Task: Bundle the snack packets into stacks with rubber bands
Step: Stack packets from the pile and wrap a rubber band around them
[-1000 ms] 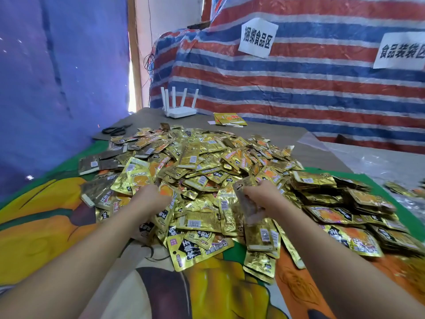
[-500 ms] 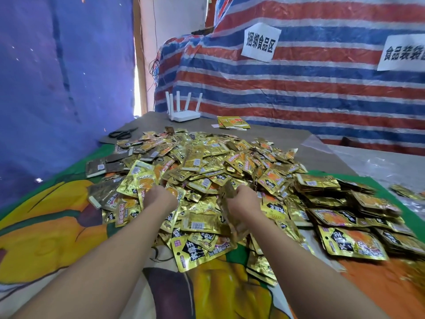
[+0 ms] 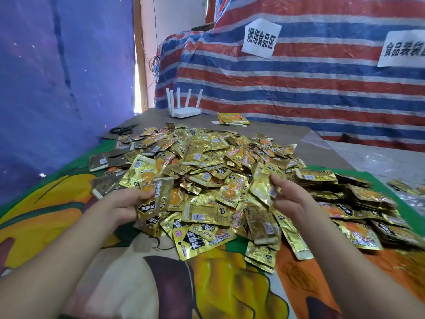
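1. At nine o'clock a blue tarp (image 3: 57, 77) hangs as the left wall, and under it the printed cloth (image 3: 46, 217) covers the near table.
2. Black scissors (image 3: 124, 129) lie at ten o'clock of the heap, on the bare brown tabletop (image 3: 287, 137).
3. The left hand (image 3: 125, 204), at about eight o'clock of the heap, grips a gold snack packet (image 3: 156, 196); its thumb is curled over the packet's face, which stands tilted up off the pile.
4. The pile of snack packets (image 3: 207, 171) fills the middle of the table, loose and overlapping, with its near edge spilling onto the cloth between the two forearms.
5. A white router (image 3: 185, 111) with upright antennas stands at twelve o'clock, beyond the heap.
6. A small packet stack (image 3: 233, 119) lies just to the router's right, at one o'clock.
7. The right hand (image 3: 292, 199), at four o'clock, pinches another packet (image 3: 264, 189) by its edge, fingers curled round it and held above the pile.
8. Flatter stacks (image 3: 345, 199) lie at three o'clock, past the right hand.
9. The striped tarp (image 3: 299, 88) behind carries two paper signs (image 3: 261, 39).
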`<state>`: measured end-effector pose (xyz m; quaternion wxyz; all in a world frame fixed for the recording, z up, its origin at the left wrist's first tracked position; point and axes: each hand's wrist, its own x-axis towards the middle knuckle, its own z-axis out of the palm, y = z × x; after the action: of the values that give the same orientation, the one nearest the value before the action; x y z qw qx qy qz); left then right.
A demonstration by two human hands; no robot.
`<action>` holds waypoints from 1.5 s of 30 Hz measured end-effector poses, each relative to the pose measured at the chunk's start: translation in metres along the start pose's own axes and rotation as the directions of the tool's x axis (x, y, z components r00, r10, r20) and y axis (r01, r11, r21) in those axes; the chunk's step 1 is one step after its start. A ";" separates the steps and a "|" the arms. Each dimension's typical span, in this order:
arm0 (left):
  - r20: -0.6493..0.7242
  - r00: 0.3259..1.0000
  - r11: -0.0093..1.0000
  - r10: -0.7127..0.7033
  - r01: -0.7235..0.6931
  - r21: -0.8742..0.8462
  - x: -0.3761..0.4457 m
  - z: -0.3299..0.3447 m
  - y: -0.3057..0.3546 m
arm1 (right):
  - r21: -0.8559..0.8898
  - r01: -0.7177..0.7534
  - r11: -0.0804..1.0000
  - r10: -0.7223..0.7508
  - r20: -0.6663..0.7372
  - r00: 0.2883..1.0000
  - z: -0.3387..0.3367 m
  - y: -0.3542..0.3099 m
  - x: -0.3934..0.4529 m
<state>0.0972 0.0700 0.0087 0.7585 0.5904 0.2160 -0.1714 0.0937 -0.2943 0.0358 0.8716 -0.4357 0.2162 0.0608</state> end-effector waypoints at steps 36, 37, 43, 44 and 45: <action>0.512 0.806 -0.156 0.296 -0.489 0.859 0.004 0.093 -0.034 | -0.949 0.142 0.280 -0.386 0.024 0.922 -0.009 0.044 -0.007; 0.490 0.807 -0.096 0.330 -0.488 0.868 0.001 0.085 -0.038 | -0.909 0.164 0.384 -0.376 0.009 0.927 -0.013 0.044 -0.012; 0.290 0.835 0.664 0.467 -0.548 0.509 -0.039 0.066 -0.037 | -0.565 0.284 0.775 -0.346 -0.004 0.938 -0.016 0.055 -0.033; 0.278 0.844 0.722 0.459 -0.537 0.437 -0.048 0.068 -0.037 | -0.487 0.309 0.817 -0.352 0.004 0.936 -0.011 0.058 -0.037; 0.299 0.844 0.759 0.446 -0.534 0.373 -0.057 0.072 -0.038 | -0.423 0.337 0.841 -0.366 0.014 0.931 -0.005 0.061 -0.041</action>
<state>0.0383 -0.0087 0.0233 0.6394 0.7632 -0.0653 -0.0665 0.0370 -0.2572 0.0062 0.7465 -0.6460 0.1437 -0.0697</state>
